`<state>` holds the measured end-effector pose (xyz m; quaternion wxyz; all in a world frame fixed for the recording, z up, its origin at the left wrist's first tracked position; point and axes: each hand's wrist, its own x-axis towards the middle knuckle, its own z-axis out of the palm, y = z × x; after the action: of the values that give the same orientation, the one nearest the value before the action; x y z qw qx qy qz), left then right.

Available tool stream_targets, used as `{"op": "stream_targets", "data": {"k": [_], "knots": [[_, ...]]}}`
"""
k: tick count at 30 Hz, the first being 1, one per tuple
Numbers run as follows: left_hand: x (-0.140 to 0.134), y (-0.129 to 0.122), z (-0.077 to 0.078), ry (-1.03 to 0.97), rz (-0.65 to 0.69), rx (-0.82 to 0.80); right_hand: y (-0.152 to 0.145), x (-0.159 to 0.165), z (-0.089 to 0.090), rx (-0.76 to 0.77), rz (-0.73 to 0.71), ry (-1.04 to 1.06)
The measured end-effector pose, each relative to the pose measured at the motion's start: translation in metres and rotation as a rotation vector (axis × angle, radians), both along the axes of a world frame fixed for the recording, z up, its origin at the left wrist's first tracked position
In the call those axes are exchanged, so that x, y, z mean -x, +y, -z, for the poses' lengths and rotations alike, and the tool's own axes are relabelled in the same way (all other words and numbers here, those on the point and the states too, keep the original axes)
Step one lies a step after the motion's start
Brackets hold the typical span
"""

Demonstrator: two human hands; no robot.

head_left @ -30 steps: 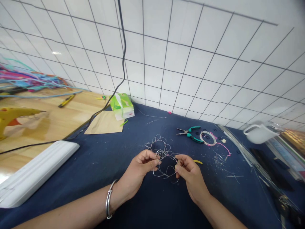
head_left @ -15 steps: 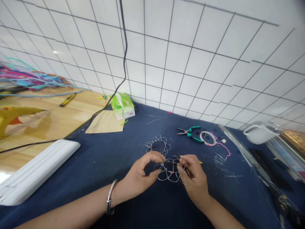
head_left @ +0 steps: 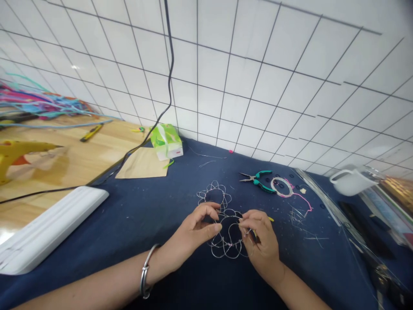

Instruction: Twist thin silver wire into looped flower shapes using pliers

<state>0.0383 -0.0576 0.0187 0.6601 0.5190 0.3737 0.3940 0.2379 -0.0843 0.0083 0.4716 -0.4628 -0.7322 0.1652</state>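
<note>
A ring of looped silver wire [head_left: 229, 244], shaped like flower petals, is held up between my two hands. My left hand [head_left: 196, 230] pinches its left side between thumb and fingers. On the opposite side, my right hand [head_left: 260, 237] grips the wire with thumb and fingertips, which partly hide it. Just beyond my hands, a second petal-shaped wire ring [head_left: 222, 189] lies on the dark blue cloth [head_left: 155, 211]. A short yellow piece [head_left: 271, 219] shows behind my right hand; what it belongs to is hidden.
Teal-handled pliers [head_left: 258, 178] lie beyond my right hand, beside a roll [head_left: 282, 187] and wire scraps [head_left: 297, 215]. A white power strip [head_left: 54, 230] and yellow glue gun [head_left: 26, 155] are at left. A green tissue pack [head_left: 166, 142] and white mug [head_left: 353, 181] stand near the wall.
The held wire ring has tilted, so its upper loops now show more openly and its lower loops hang nearer to me. My left thumb has shifted slightly up and right.
</note>
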Motion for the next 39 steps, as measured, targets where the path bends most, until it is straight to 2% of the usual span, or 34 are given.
{"op": "stream_targets", "data": {"k": [4,7,11,14,18,21,25,30,32,36,39], "knots": [[-0.003,-0.003,0.002,-0.155,0.028,0.277,0.0,0.0,0.002,-0.018,-0.003,-0.011],[-0.003,-0.003,0.003,-0.237,0.052,0.34,0.0,-0.001,0.003,-0.028,-0.026,-0.035],[-0.003,-0.001,0.002,-0.244,0.011,0.289,0.0,-0.001,0.004,-0.044,-0.032,-0.065],[-0.003,0.001,0.001,-0.221,-0.038,0.231,0.002,-0.001,0.005,-0.007,0.037,-0.063],[-0.003,0.004,0.001,-0.159,-0.11,0.119,0.005,-0.003,0.005,0.147,0.16,0.06],[-0.004,0.005,0.002,-0.094,-0.138,0.071,0.005,-0.005,0.001,0.11,0.191,0.065],[-0.006,0.004,0.002,-0.066,-0.13,0.053,0.0,-0.002,-0.005,-0.098,0.083,-0.145],[-0.007,0.001,0.002,-0.059,-0.122,0.042,-0.004,0.005,-0.008,-0.126,0.06,-0.39],[-0.007,0.0,0.002,-0.057,-0.128,0.04,-0.005,0.005,-0.009,-0.124,0.043,-0.394],[-0.006,0.002,0.002,-0.061,-0.142,0.039,-0.006,0.0,-0.011,-0.142,-0.102,-0.317],[-0.006,0.002,0.001,-0.067,-0.141,0.033,-0.005,-0.001,-0.01,-0.169,-0.099,-0.293]]}}
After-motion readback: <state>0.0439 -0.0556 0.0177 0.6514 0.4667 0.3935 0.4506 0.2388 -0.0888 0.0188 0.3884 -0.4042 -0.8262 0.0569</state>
